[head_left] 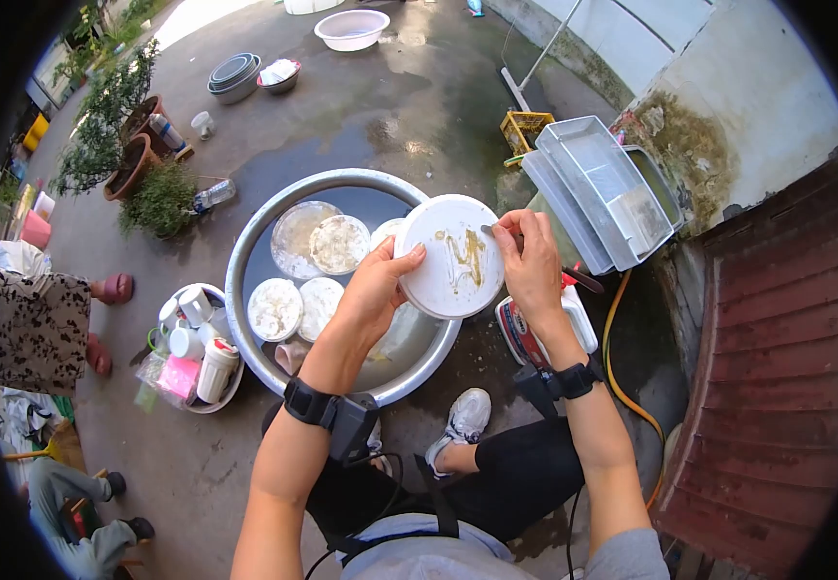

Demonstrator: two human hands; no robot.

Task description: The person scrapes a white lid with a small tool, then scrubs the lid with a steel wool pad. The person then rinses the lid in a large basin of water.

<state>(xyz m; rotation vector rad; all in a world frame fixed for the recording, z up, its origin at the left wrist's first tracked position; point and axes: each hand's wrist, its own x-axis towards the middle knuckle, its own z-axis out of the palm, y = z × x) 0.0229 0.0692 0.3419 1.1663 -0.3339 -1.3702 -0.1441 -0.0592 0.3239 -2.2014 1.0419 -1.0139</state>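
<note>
My left hand (377, 285) is closed on the edge of a round white lid (462, 280), thumb on top. Yellow-brown smears mark the lid's face. My right hand (532, 259) pinches a thin tool whose grey tip (489, 230) touches the lid near its upper right edge. A dark handle-like end (583, 279) shows beyond that hand; the rest of the tool is hidden. Below the lid stands a wide metal basin (245, 319) of water. Several stained round lids (275, 309) lie in it.
A bowl of cups (229, 398) stands left of the basin. To the right are a red-labelled white container (520, 332), a yellow hose (612, 367) and clear plastic bins (598, 184). Potted plants (129, 169) and a pink basin (352, 31) stand farther off. Other people's feet (115, 288) show at left.
</note>
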